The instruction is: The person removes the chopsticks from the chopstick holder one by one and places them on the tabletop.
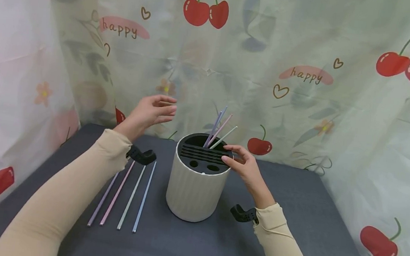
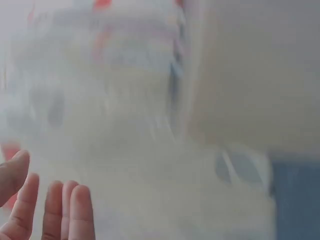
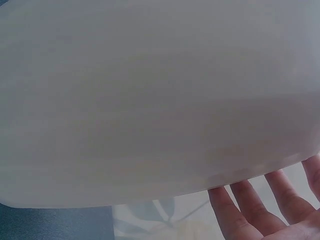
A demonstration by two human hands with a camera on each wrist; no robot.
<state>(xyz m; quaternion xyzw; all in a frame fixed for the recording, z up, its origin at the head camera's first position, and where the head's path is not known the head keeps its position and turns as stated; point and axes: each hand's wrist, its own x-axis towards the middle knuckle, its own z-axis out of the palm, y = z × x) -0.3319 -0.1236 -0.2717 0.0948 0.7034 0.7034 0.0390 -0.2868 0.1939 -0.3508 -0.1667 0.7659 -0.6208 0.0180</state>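
A cream ribbed cylindrical holder (image 1: 196, 194) with a black slotted top (image 1: 206, 155) stands upright on the table. Several thin pastel sticks (image 1: 219, 131) lean in the top's rear opening, in blue, purple, pink and pale green. My right hand (image 1: 246, 165) touches the holder's right rim with thumb and fingers; in the right wrist view its fingers (image 3: 250, 205) extend to the holder's edge. Raised to the holder's left, my left hand (image 1: 152, 112) has its fingers loosely extended and nothing in it. The left wrist view is blurred, with fingertips (image 2: 80, 210) at lower left.
Left of the holder, a purple stick (image 1: 103, 198), a pink stick (image 1: 117, 194), a pale green stick (image 1: 131, 199) and a blue stick (image 1: 144, 199) lie side by side on the dark tablecloth (image 1: 192, 252). A cherry-print curtain (image 1: 212, 62) surrounds the table's back and sides.
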